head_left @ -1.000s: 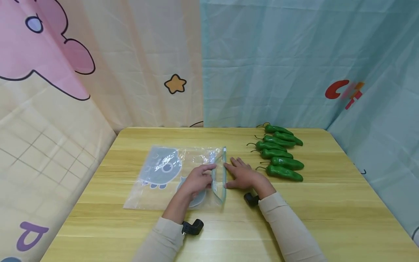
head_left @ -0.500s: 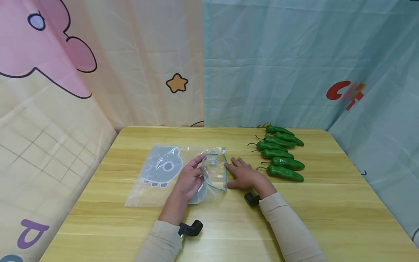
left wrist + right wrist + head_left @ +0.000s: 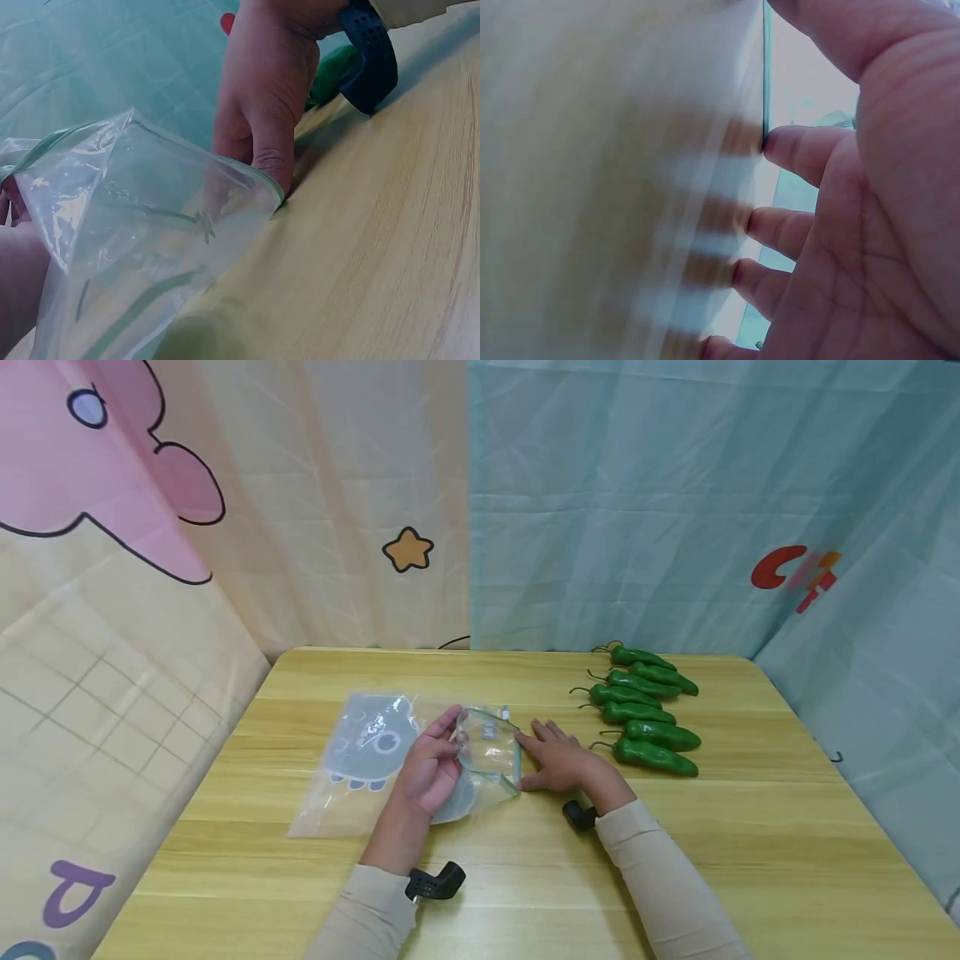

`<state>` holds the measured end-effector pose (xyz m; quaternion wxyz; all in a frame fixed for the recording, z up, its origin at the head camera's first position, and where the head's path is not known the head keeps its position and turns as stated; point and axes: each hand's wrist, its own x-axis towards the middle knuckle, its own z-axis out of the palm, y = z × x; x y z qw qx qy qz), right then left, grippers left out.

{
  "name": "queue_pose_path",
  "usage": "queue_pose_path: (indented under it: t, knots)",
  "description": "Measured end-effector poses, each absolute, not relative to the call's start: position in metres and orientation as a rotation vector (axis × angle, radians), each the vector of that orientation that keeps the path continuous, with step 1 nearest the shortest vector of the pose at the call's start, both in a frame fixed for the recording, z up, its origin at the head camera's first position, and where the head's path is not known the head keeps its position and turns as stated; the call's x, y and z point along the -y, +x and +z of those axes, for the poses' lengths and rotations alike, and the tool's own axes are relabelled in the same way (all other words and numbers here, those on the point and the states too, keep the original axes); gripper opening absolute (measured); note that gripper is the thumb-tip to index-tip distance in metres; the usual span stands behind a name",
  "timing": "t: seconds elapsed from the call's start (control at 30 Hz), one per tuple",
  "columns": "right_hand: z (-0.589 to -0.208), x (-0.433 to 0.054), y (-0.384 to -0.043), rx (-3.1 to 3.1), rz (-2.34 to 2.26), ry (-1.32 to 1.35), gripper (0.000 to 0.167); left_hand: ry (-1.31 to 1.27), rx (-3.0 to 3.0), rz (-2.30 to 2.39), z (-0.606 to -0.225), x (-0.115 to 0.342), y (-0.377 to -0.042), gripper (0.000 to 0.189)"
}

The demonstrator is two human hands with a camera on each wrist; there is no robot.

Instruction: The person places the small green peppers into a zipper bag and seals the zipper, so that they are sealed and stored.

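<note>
A clear zip bag (image 3: 378, 743) with a grey-blue cartoon print lies flat on the wooden table. Its green-edged mouth (image 3: 169, 187) faces right and gapes wide. My left hand (image 3: 429, 770) pinches the upper rim and holds it raised and back to the left; some of its fingers show blurred through the plastic. With straight, spread fingers, my right hand (image 3: 561, 762) presses the lower rim against the table. Thumb and index fingertips touch that edge, and the right wrist view shows the palm (image 3: 855, 247) and fingertips on the tabletop.
Several green peppers (image 3: 648, 735) lie in a column right of the bag, stems pointing left, beyond my right hand. The wooden table (image 3: 525, 893) ends at printed curtains (image 3: 600, 510) behind and at both sides.
My left hand has moved left and turned palm more upward, drawing the upper rim up and back, so the bag mouth gapes wider. My right hand has stayed in place.
</note>
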<state>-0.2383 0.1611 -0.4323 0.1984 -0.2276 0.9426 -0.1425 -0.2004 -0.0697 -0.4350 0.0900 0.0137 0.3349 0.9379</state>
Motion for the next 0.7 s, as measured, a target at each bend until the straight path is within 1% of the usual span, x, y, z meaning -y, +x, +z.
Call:
queue_pose_path:
  t: [0.17, 0.33, 0.53, 0.7]
  knots:
    - [-0.431, -0.161, -0.238, -2.637, -0.402, -0.639, 0.082, 0.006, -0.895, 2.820, -0.434, 0.072, -0.200, 0.055]
    - [-0.431, -0.161, -0.238, -2.637, -0.399, -0.630, 0.083, 0.034, -0.916, 2.807, -0.434, 0.070, -0.202, 0.054]
    - [-0.434, -0.160, -0.239, -2.646, -0.392, -0.599, 0.084, 0.040, -1.157, 2.661, -0.439, 0.066, -0.201, 0.055]
    - [-0.439, -0.163, -0.239, -2.683, -0.479, -0.606, 0.085, 0.037, -1.298, 2.562, -0.442, 0.061, -0.201, 0.054]
